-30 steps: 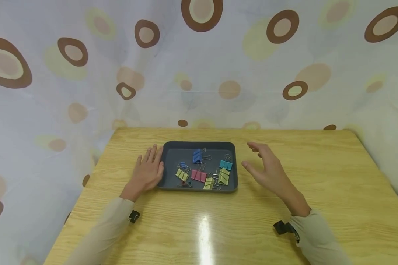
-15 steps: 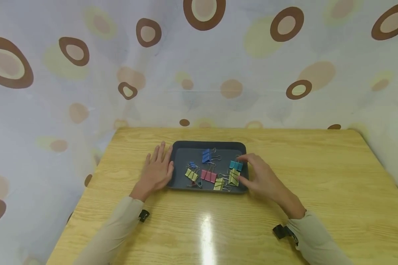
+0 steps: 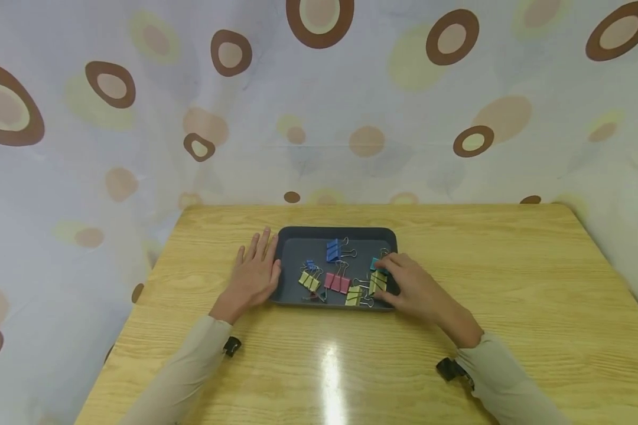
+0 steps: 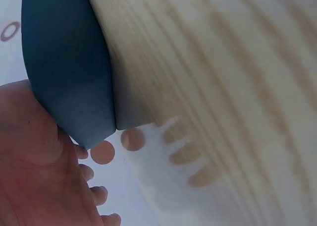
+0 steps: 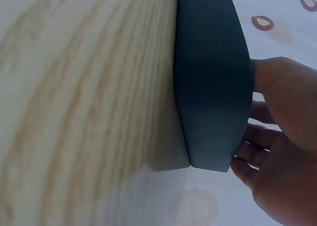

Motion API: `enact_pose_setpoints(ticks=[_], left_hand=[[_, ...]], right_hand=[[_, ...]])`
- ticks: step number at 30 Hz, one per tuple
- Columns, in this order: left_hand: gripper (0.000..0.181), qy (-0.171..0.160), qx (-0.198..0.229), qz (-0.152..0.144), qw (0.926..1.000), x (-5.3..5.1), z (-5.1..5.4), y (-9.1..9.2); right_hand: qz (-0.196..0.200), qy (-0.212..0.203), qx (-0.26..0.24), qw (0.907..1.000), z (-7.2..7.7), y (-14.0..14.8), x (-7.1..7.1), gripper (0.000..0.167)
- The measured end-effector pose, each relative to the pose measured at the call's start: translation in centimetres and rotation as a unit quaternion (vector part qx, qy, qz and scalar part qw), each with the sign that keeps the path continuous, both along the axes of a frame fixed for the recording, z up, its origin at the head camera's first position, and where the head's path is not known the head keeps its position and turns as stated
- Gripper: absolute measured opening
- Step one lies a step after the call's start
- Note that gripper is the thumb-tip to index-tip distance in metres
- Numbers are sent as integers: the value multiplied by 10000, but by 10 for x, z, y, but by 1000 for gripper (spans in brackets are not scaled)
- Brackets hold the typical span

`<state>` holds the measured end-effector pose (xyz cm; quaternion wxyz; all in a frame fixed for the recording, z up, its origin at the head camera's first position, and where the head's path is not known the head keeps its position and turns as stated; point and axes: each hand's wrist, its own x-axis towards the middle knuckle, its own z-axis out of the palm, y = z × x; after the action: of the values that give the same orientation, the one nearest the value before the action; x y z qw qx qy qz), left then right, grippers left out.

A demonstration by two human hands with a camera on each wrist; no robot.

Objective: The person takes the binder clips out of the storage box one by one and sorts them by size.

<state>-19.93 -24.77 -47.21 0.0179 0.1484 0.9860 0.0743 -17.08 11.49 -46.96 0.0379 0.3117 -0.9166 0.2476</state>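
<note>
Our left hand [image 3: 248,282] lies straight-fingered against the smooth dark-grey rectangular tray [image 3: 298,247], gripping nothing; steady pressure there should stop sliding. Inside, near the tray's right end, lie the teal metal binder clip [image 3: 374,264] and yellow wedge-shaped metal binder clip [image 3: 378,282]. Our right hand [image 3: 416,292] arches its parted thumb and fingers over them; we cannot tell whether they pinch. We'd best take one clip by its body. We can read no brand or writing.

The dark-grey rectangular tray [image 3: 300,247] is sitting farther right, the bare right hand [image 3: 413,287] partly covering its teal metal clip [image 3: 374,263].
</note>
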Motion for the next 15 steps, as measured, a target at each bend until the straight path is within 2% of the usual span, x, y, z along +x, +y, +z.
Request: enact_pose_setpoints(ticks=[3,15], left_hand=[[63,-51,85,-34,9999,-2,1,-1],[62,-123,168,3,9998,-20,-2,1]], right_hand=[[6,131,150,9998,-1,-2,-2,55],[-2,20,222,9998,-6,-6,-2,53]])
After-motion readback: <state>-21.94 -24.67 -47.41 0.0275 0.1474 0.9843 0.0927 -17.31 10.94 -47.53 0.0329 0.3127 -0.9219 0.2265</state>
